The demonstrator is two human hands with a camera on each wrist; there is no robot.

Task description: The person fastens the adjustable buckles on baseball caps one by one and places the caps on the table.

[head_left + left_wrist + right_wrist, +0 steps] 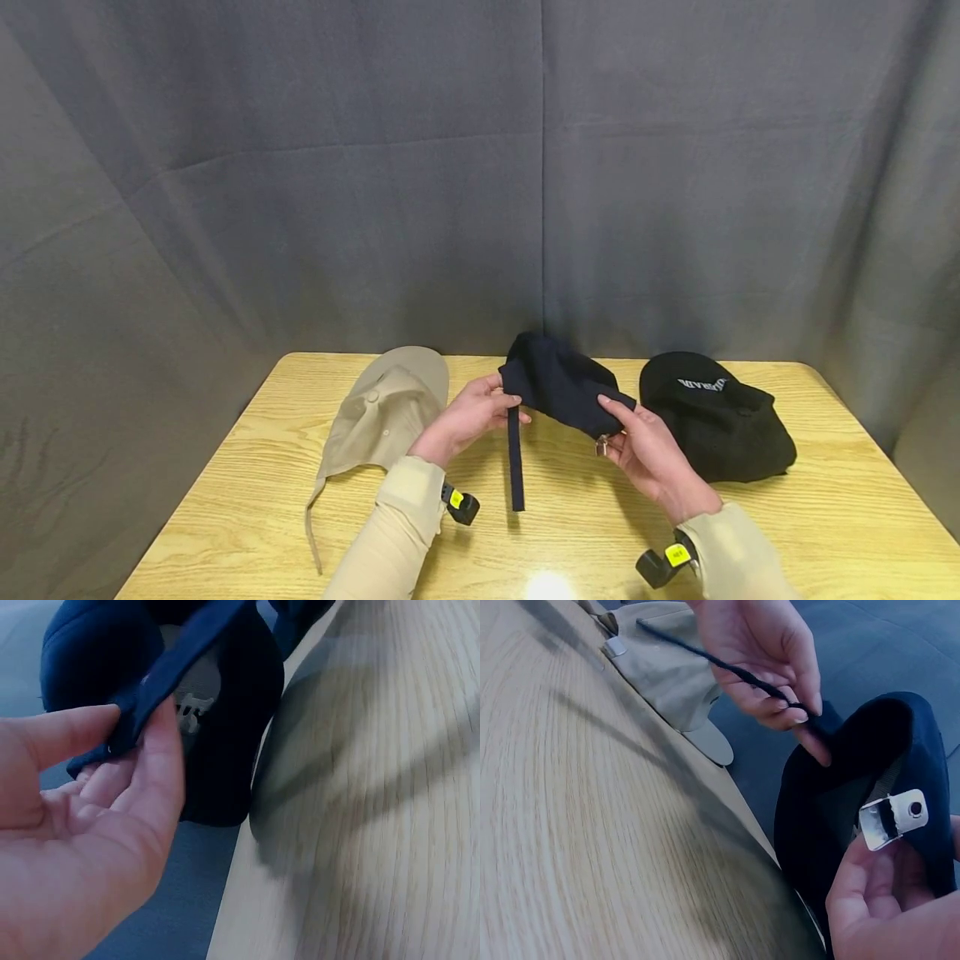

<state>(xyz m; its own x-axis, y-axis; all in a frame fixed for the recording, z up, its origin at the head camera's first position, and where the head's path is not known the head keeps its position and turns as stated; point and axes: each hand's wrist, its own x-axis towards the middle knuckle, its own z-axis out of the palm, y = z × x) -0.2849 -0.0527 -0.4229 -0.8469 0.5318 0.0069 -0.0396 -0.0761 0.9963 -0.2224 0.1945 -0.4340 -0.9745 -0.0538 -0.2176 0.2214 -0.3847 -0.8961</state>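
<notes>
Navy cap point(558, 385) between fingers point(163, 754)

a beige cap point(386, 412) lay on the left of the wooden desk point(247, 483), brim toward the back, its strap point(309, 525) trailing frontward. a black cap point(738, 437) with pale lettering point(702, 385) lay on the right. a grey curtain point(420, 233) hung behind.

Head looks down; wrist closeups seemingly share cap point(558, 383).

Creased grey curtain point(360, 225), wood-grain table point(255, 475), 1 bright glare spot point(549, 587)
</notes>
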